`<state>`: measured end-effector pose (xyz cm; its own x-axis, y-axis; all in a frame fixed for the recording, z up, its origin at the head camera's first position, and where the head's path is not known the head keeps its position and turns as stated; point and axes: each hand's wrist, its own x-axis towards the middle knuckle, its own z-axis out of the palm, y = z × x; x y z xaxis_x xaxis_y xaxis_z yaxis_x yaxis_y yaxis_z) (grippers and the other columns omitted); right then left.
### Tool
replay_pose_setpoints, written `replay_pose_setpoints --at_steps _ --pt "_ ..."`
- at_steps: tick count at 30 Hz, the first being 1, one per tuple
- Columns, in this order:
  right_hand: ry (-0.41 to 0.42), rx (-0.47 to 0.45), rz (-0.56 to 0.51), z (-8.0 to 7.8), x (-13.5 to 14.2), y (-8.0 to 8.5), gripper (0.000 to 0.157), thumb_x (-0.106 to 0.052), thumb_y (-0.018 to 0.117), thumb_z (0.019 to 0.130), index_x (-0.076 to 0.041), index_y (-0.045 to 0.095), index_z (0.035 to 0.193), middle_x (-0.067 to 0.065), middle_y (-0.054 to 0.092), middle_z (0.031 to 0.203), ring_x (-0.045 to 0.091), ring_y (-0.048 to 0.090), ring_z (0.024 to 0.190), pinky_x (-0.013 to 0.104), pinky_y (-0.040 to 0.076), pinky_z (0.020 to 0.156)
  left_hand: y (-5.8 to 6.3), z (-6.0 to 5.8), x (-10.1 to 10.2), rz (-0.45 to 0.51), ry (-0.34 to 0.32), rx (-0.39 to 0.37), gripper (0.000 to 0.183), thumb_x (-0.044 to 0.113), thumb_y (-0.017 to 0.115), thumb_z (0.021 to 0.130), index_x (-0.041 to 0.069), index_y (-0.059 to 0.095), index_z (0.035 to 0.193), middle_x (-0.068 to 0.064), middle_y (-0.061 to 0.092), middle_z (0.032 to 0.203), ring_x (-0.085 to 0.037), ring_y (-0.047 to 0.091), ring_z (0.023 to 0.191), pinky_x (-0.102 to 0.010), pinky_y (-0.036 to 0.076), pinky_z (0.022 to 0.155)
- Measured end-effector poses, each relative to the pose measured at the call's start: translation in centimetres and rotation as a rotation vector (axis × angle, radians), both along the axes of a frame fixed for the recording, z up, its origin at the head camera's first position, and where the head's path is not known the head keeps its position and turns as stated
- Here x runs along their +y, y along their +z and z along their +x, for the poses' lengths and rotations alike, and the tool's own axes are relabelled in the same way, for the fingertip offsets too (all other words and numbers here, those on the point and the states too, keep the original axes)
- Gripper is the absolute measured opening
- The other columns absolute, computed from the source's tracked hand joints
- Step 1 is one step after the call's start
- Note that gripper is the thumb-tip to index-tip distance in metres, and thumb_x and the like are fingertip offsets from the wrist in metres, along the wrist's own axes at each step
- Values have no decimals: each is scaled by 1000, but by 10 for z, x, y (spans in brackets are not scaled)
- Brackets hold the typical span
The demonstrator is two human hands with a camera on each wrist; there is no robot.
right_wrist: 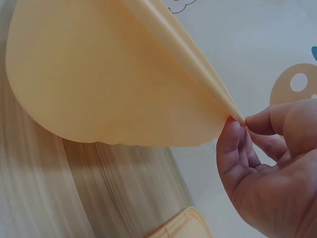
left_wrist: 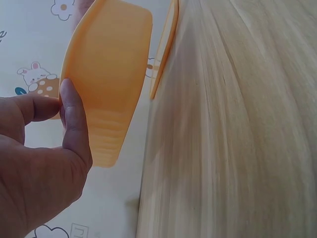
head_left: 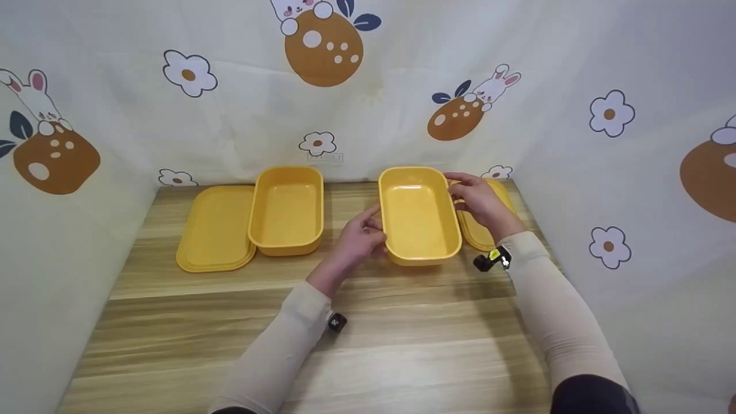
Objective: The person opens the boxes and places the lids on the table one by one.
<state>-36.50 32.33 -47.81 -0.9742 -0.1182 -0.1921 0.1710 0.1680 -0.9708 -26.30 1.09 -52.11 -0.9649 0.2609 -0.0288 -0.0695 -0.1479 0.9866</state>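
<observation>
Both hands hold a yellow rectangular food container [head_left: 420, 221], its open top facing up, above the right part of the table. My left hand [head_left: 359, 241] pinches the rim on its left side; the left wrist view shows thumb and fingers on the container's [left_wrist: 109, 64] edge. On the opposite side, my right hand [head_left: 483, 201] pinches the rim near the far corner. A gap shows between the container's underside and the tabletop in the left wrist view. Partly under the right hand lies a yellow lid [head_left: 480, 233] on the table.
A second yellow container [head_left: 287, 215] stands at the back left, overlapping the edge of another yellow lid [head_left: 215, 230]. The wood-grain table [head_left: 402, 356] meets a printed fabric curtain [head_left: 241, 126] at the back and sides.
</observation>
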Motion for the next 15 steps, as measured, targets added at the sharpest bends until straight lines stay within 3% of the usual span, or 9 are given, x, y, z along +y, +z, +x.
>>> replay_pose_setpoints --at_steps 6,11,15 --pt "28 -17 11 -3 6 1 53 -8 62 108 -11 57 161 11 71 113 21 70 99 31 63 85 0 -5 6 15 22 -15 82 -12 66 91 6 45 168 -14 58 114 -19 66 91 -52 66 88" --pt "56 -22 4 -5 10 0 54 -8 59 111 -12 53 165 14 69 125 25 70 108 31 63 87 -3 -8 11 26 41 -16 81 -14 66 92 5 46 168 -14 58 113 -19 66 91 -52 66 88" --pt "58 -24 -4 -7 13 -1 54 -7 58 112 -11 52 165 13 69 126 24 71 109 31 63 89 -4 -11 14 39 53 -33 80 -14 67 91 4 47 167 -12 56 112 -19 66 90 -43 67 81"
